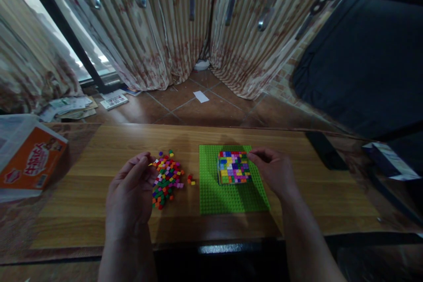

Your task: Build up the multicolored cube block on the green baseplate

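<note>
A block built of small multicoloured toy bricks (234,167) stands on a green studded baseplate (209,196). My right hand (274,169) is at its upper right corner, thumb and forefinger pinched together; anything between them is too small or hidden to name. Left of the baseplate lies a loose pile of tiny coloured bricks (168,176). Beside that pile my left hand (130,189) is raised palm inward, its thumb and forefinger closed, with a bit of yellow brick (151,164) showing at the tips. A few stray bricks (191,180) sit between pile and baseplate.
The wooden table (99,194) runs across the view. A clear plastic box with an orange label (31,163) stands at its left end. A black flat object (325,150) lies at the right. Papers (68,108) and a book (114,100) are on the floor before the curtains (185,31).
</note>
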`<state>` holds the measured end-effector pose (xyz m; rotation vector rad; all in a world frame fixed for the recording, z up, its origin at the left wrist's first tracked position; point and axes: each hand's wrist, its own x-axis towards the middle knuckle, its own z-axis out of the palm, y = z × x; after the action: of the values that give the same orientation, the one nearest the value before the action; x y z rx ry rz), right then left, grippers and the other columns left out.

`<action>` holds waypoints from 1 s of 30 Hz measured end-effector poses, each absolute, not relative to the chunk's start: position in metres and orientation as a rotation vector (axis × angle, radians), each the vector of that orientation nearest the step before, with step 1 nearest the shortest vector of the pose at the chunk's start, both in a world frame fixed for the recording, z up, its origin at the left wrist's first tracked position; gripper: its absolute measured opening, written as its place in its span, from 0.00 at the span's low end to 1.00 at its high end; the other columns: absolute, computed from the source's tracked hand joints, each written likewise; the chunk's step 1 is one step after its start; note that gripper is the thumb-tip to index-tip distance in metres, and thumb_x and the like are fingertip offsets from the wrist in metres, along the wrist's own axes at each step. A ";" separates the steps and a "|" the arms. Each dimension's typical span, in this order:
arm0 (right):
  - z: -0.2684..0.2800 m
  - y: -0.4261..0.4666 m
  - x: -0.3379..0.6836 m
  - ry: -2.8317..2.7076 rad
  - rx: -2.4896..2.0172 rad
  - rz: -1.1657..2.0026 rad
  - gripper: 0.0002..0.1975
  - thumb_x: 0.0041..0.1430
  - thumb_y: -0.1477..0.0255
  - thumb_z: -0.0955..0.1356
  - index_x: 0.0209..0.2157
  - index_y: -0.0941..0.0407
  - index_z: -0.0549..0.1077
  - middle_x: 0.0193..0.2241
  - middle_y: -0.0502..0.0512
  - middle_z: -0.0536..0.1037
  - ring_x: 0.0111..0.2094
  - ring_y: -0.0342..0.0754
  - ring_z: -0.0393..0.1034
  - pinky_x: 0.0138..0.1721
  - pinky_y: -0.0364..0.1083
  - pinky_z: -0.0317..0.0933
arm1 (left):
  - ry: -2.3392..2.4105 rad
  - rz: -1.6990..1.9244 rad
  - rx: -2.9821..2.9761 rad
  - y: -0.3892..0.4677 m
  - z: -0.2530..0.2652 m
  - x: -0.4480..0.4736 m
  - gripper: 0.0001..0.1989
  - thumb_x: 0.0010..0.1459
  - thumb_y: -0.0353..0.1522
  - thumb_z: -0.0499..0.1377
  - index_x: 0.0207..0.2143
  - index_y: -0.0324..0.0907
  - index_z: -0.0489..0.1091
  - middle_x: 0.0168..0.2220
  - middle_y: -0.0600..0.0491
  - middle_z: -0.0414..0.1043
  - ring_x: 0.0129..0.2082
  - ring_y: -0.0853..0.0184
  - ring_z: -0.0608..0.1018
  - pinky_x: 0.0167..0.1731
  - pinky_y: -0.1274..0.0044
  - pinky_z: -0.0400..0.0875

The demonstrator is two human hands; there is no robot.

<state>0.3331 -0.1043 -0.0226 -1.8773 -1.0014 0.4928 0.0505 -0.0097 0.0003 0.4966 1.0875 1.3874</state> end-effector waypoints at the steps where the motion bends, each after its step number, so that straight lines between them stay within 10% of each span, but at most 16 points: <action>1: -0.023 -0.104 0.333 -1.000 -1.907 0.489 0.13 0.50 0.58 0.71 0.28 0.55 0.78 0.25 0.54 0.78 0.26 0.48 0.69 0.28 0.47 0.60 | 1.091 1.386 0.495 -0.010 0.000 0.051 0.08 0.38 0.27 0.69 0.25 0.37 0.76 0.25 0.55 0.72 0.24 0.75 0.72 0.22 0.86 0.68; 30: -0.028 -0.097 0.327 -0.841 -1.889 0.825 0.25 0.44 0.57 0.74 0.40 0.59 0.74 0.32 0.57 0.80 0.29 0.48 0.73 0.30 0.47 0.66 | 1.048 1.399 0.446 -0.010 -0.003 0.050 0.12 0.36 0.24 0.69 0.28 0.33 0.76 0.26 0.54 0.74 0.23 0.76 0.73 0.22 0.87 0.70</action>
<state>0.3267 -0.0974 -0.0285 -1.8891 -0.8409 0.8255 0.0496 -0.0095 -0.0026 0.4463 1.0481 1.3986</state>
